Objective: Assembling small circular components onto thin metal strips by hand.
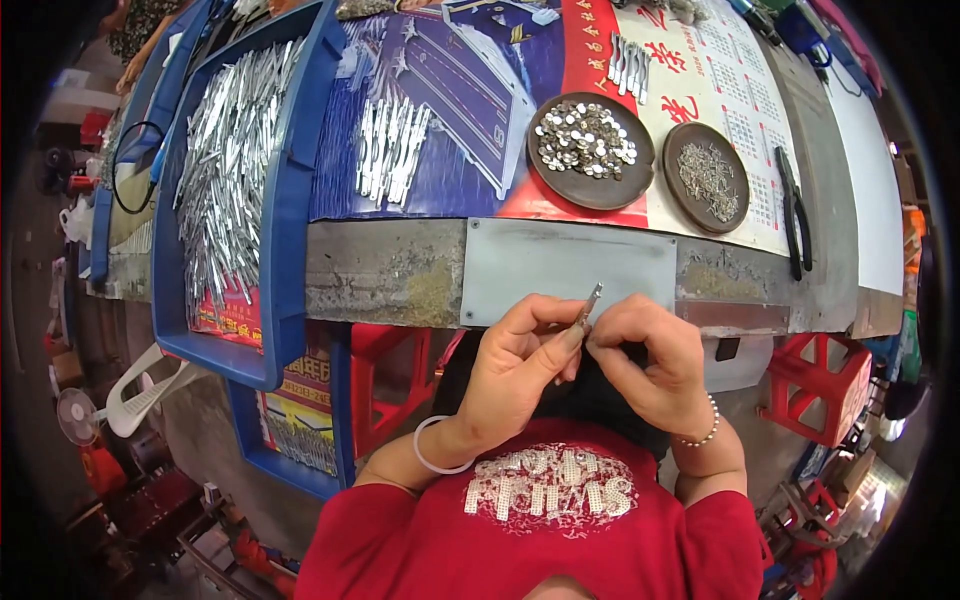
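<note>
My left hand point(520, 365) and my right hand point(655, 360) meet in front of my chest, just below the bench edge. Together they pinch a small slim metal strip point(592, 300) that sticks up between the fingertips. The left thumb and forefinger grip its lower end; the right fingertips press against it from the right. A grey metal plate point(570, 268) lies on the bench directly above the hands.
A blue tray point(290, 200) full of shiny metal strips sits at the left. A loose bunch of strips point(390, 145) lies on the printed sheet. Two round brown dishes hold small round metal pieces point(588, 140) and tiny bits point(708, 178). Black pliers point(795, 215) rest at right. Red stools stand below.
</note>
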